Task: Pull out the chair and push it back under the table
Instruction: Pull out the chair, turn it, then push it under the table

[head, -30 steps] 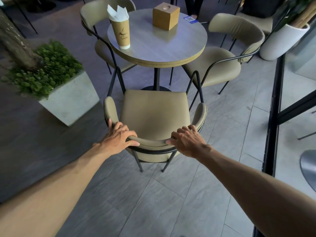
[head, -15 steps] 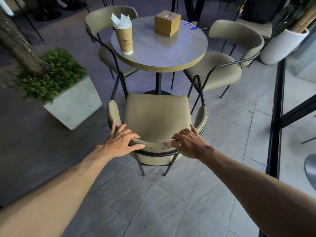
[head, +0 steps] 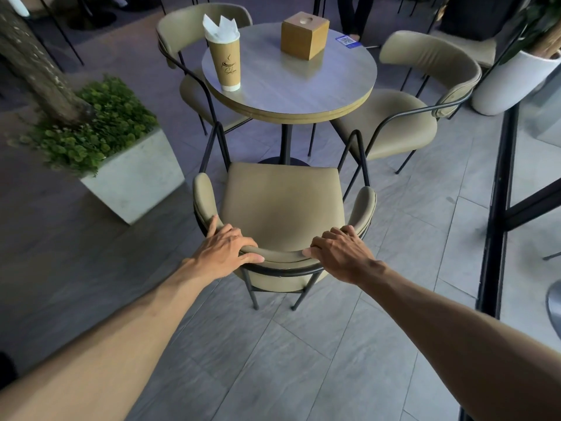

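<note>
An olive padded chair (head: 282, 205) with a black metal frame stands on the tiled floor, its seat fully out from under the round grey table (head: 303, 86), the front edge near the table's pedestal. My left hand (head: 226, 250) grips the left part of the curved backrest, fingers wrapped over the top. My right hand (head: 341, 252) grips the right part of the same backrest. Both arms are stretched forward.
On the table stand a paper cup (head: 226, 60) with napkins and a wooden box (head: 303, 34). Two matching chairs (head: 403, 117) sit at the table's far left and right. A concrete planter (head: 130, 177) is to the left, a white pot (head: 513, 83) and black frame (head: 501, 177) to the right.
The chair and table sit lower and nearer in view than before. Both hands stay on the backrest; their fingers, spread half a second ago, now curl over it again.
</note>
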